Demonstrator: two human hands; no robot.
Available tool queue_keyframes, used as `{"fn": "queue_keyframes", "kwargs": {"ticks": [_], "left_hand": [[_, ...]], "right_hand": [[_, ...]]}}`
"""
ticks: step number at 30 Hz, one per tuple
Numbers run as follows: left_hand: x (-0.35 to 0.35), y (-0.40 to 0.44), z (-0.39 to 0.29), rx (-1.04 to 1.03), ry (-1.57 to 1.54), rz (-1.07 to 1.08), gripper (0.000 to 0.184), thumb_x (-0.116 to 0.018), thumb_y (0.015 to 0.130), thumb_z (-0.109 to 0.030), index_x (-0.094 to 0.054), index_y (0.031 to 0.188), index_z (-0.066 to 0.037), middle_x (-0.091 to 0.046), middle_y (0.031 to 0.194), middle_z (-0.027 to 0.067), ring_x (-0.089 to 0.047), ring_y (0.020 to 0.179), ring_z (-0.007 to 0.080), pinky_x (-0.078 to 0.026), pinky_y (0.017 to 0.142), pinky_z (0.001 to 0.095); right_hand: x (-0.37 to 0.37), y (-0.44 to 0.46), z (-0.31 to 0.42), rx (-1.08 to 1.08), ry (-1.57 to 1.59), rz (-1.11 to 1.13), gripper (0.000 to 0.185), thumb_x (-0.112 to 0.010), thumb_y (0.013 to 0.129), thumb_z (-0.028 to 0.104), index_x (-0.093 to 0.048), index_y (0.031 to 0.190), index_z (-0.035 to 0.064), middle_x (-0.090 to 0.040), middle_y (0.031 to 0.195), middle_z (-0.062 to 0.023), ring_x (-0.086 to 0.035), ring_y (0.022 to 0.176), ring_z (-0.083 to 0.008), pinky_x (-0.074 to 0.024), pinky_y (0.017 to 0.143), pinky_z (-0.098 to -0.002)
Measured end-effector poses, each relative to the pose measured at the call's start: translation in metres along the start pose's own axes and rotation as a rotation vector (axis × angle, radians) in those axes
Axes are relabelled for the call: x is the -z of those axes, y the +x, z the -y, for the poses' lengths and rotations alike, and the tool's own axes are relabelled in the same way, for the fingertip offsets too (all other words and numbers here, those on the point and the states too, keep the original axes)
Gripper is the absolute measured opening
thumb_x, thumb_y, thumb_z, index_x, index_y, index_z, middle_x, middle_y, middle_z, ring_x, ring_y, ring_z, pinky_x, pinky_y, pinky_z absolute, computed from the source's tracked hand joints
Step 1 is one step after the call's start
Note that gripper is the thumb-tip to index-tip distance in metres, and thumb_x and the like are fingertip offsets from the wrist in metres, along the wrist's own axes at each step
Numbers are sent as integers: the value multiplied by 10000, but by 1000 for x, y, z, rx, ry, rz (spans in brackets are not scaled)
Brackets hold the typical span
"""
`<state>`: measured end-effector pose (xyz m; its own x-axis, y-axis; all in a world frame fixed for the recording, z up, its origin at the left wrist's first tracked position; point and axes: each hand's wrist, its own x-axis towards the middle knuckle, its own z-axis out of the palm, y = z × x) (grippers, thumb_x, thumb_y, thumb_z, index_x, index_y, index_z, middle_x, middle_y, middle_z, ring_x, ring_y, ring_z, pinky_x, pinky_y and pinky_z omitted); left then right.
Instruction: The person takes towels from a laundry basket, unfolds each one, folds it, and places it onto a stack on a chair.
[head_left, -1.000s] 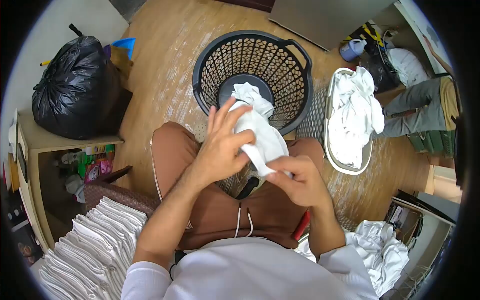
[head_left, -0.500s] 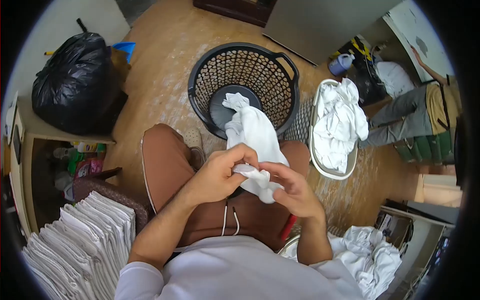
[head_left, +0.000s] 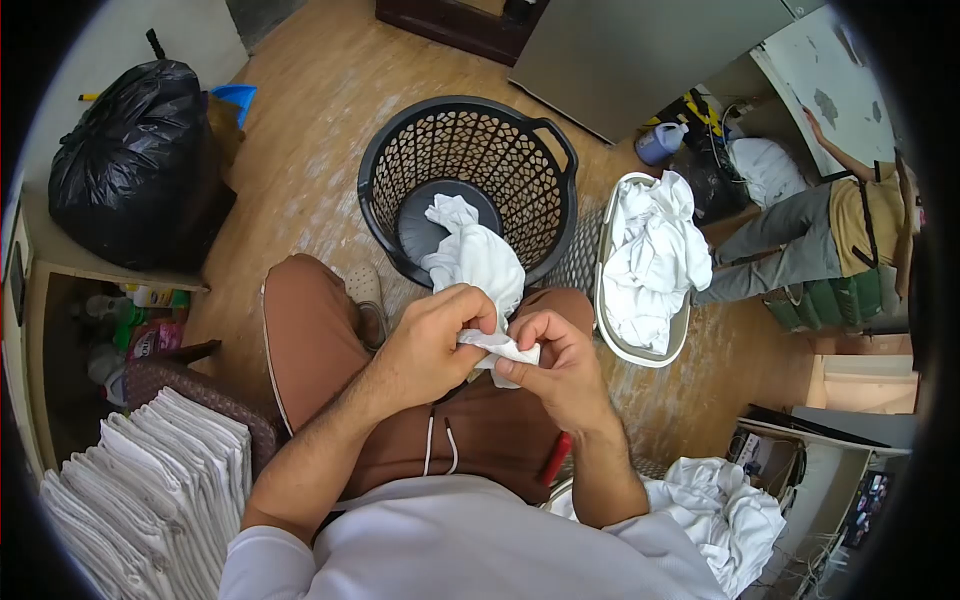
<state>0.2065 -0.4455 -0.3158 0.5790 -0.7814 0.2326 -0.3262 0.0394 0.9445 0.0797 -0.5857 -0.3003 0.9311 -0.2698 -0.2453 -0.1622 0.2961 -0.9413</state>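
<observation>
Above my lap, a white cloth [head_left: 475, 265] is stretched between my two hands. My left hand [head_left: 440, 335] pinches one part of its edge, fingers curled. My right hand [head_left: 558, 362] grips the same edge a short way to the right, between thumb and fingers. From my hands the cloth runs forward over the near rim of a black plastic laundry basket [head_left: 372, 165], and its far end rests inside. The cloth's exact kind cannot be made out.
An oval basket of white laundry [head_left: 655, 260] stands to the right, with more white cloths [head_left: 715, 520] behind my right elbow. A folded white stack [head_left: 160, 490] is at left, near a black garbage bag [head_left: 130, 165]. Another person [head_left: 800, 235] stands at far right.
My right hand has closed on the cloth's edge from a looser, more spread pose. The bunched part near it now lies flatter between my hands. The view has shifted slightly.
</observation>
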Motion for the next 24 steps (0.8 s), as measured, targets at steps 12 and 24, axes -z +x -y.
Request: {"fn": "queue_keyframes", "kwargs": {"ticks": [12,24], "left_hand": [[-5,-4,-9,-166,71,8,166,-606,742,37,-592,887,-42,-563,858,104,-616,727,315,-502,610,383],[-8,-3,-13,-183,65,-21,221,-616,750,52,-638,954,-30,-572,814,116,-615,730,272,-491,632,346]], "right_hand": [[-1,-8,13,-223,148,-27,212,-660,856,21,-543,1033,21,-611,979,-27,-573,860,-67,-482,739,-208],[-4,-12,18,-38,21,-139,136,-622,916,152,-574,976,40,-616,851,-2,-555,752,-51,-456,665,-209]]}}
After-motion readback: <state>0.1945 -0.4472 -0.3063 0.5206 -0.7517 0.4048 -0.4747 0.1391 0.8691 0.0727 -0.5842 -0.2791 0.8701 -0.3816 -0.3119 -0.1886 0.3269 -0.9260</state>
